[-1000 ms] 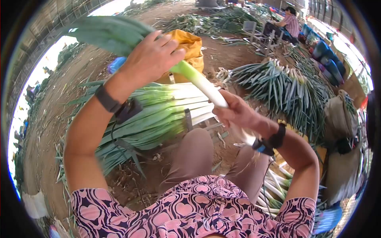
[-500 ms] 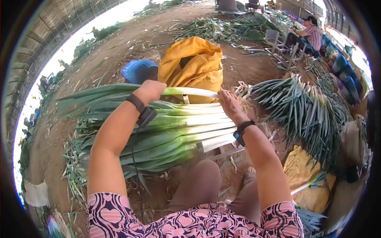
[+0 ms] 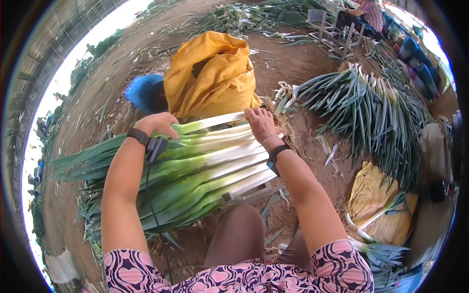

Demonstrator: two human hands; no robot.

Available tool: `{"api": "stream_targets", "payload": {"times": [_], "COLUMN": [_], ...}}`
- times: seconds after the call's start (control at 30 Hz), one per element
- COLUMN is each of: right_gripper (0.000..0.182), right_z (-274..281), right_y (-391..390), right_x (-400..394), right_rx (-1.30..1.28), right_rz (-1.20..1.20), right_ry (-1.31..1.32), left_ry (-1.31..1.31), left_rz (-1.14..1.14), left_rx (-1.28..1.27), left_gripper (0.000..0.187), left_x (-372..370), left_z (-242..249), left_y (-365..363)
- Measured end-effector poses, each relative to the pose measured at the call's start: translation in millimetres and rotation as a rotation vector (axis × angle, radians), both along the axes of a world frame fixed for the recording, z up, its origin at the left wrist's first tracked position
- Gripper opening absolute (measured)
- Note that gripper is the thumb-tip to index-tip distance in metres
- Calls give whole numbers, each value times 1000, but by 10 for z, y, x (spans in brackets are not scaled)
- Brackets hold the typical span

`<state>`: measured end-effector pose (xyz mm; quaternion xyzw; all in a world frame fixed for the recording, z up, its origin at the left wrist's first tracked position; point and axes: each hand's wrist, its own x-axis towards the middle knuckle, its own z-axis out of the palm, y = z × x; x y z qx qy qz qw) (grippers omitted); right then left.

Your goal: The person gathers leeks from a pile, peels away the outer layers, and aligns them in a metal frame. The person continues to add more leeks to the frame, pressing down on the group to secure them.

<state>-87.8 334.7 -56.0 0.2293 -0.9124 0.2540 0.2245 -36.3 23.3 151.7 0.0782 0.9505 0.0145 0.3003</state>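
Note:
Side by side in front of me lies a row of leeks (image 3: 210, 161), white ends to the right and green leaves to the left. My left hand (image 3: 157, 125) is closed around the green part of the farthest leek (image 3: 210, 123). At that leek's white end, my right hand (image 3: 260, 124) pinches it, with the fingers over the tip. The leek lies along the far edge of the row. A yellow cloth sack (image 3: 210, 78) stands just beyond it. Part of a wooden support (image 3: 249, 195) shows under the near side of the row.
A blue bag (image 3: 144, 93) is left of the sack. More leeks (image 3: 371, 107) are piled on the right, above a flat yellow sack (image 3: 373, 200) with a loose leek on it. At the far right, a person (image 3: 369, 19) sits by a wooden rack (image 3: 337, 36).
The view has shifted, so the sack and the seated person appear higher and the sack farther left. Both my hands have lowered the held leek onto the far side of the row.

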Motion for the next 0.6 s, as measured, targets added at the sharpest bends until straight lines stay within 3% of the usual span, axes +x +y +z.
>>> {"api": "stream_targets", "payload": {"times": [0.1,0.27,0.33,0.43,0.6], "right_gripper": [25,32,32,28,33], "right_z": [-42,-307,-295,-146,33], "right_y": [-69,-211,-172,-97,-97], "right_x": [-107,-146,-189,-166,-118], "right_rx": [32,-120,-25,65,283], "right_rz": [-5,-127,-83,-45,-31], "right_ry": [-74,93,-34,-111,-282], "left_ry": [20,-44,-31,-77,-70], "left_rz": [64,84,-27,79,28], "left_rx": [3,-1,0,114,17], "left_gripper": [46,49,50,51,55], "left_x": [-47,-46,-58,-95,-192], "left_z": [-88,-243,-479,-478,-537], "left_y": [-40,0,-89,-157,-184]}}
